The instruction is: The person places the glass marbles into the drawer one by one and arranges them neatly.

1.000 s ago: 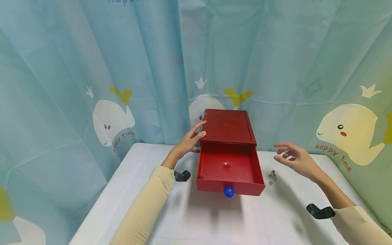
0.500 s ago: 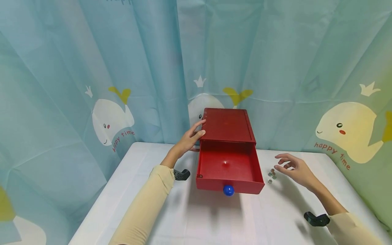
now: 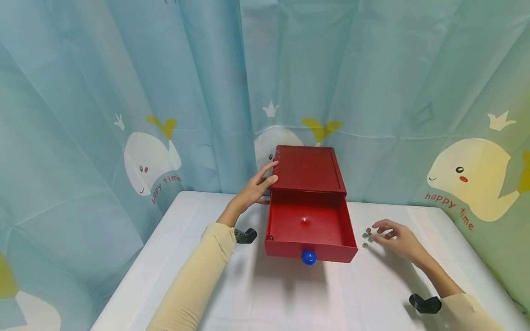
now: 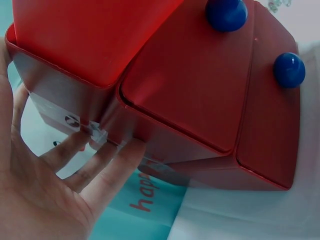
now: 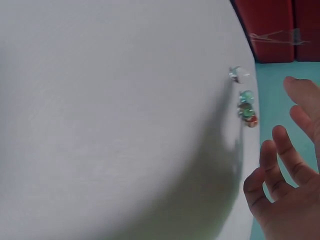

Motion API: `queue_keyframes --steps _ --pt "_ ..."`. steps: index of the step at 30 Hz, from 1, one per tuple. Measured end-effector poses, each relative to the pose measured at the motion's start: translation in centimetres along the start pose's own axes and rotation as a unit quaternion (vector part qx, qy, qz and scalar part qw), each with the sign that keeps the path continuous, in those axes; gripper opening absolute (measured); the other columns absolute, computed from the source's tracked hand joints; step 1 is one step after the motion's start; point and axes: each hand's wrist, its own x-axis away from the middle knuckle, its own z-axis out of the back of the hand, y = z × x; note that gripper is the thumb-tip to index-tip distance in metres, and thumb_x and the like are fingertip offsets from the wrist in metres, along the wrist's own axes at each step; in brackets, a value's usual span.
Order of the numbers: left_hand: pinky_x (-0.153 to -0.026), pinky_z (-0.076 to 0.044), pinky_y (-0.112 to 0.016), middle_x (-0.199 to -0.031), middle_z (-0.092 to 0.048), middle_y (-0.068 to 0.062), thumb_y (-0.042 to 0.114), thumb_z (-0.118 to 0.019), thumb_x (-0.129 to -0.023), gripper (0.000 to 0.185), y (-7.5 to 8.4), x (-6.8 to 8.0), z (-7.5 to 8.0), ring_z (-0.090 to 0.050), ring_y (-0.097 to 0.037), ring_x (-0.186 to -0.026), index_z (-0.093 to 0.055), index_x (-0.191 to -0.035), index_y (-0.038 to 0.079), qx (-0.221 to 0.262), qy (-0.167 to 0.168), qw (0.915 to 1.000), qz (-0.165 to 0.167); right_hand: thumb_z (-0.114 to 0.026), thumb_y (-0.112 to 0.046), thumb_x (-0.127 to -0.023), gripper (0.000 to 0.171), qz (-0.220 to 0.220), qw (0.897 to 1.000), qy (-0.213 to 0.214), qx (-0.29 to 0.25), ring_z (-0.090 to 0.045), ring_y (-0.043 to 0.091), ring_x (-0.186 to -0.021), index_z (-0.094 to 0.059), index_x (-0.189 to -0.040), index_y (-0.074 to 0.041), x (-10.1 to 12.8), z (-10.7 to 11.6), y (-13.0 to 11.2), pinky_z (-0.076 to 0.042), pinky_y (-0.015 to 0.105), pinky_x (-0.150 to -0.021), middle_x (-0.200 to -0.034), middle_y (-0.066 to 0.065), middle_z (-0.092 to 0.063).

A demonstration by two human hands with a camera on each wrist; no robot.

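A red cabinet (image 3: 308, 168) stands with its top drawer (image 3: 285, 248) pulled out. In that drawer's front left corner lies a small round brownish thing (image 3: 270, 238). My left hand (image 3: 250, 192) rests on the cabinet's left side, fingers spread and fairly straight; in the left wrist view, fingertips (image 4: 132, 150) touch its taped side. My right hand (image 3: 399, 239) hovers just right of several glass marbles (image 3: 365, 236), fingers loosely bent with nothing visible between them. The right wrist view shows those marbles (image 5: 246, 110) clear, green and reddish, apart from the fingers.
Blue knobs (image 4: 289, 70) stick out from the lower drawers, which are closed, and another blue knob (image 3: 308, 257) from the top drawer. A white table (image 3: 198, 257) lies underneath. Behind it hangs a whale-print curtain (image 3: 198, 82).
My right hand has lowered and come nearer to the marbles. The left hand stays on the cabinet, and the drawer remains out.
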Motion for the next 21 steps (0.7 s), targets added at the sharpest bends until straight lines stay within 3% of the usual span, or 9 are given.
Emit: queue_keyframes --steps 8,21 --pt "-0.090 -0.056 -0.059 -0.159 -0.040 -0.012 0.045 -0.053 -0.103 0.058 0.2 0.0 0.0 -0.050 -0.037 -0.136 -0.032 -0.158 0.047 0.000 0.002 1.0000 0.003 -0.080 -0.017 -0.089 0.025 -0.025 1.000 -0.004 0.004 -0.060 0.017 -0.078 -0.070 -0.110 -0.008 0.3 -0.7 0.3 -0.050 0.027 -0.061 -0.096 0.008 -0.070" --pt "-0.091 -0.056 -0.061 -0.159 -0.039 -0.013 0.044 -0.052 -0.104 0.060 0.5 0.2 -0.1 -0.048 -0.038 -0.138 -0.030 -0.160 0.044 -0.002 0.000 1.0000 0.003 -0.081 -0.011 -0.087 0.022 -0.042 0.999 -0.012 0.028 -0.055 0.021 -0.081 -0.071 -0.106 -0.007 0.3 -1.6 0.5 -0.048 0.026 -0.060 -0.097 0.009 -0.068"
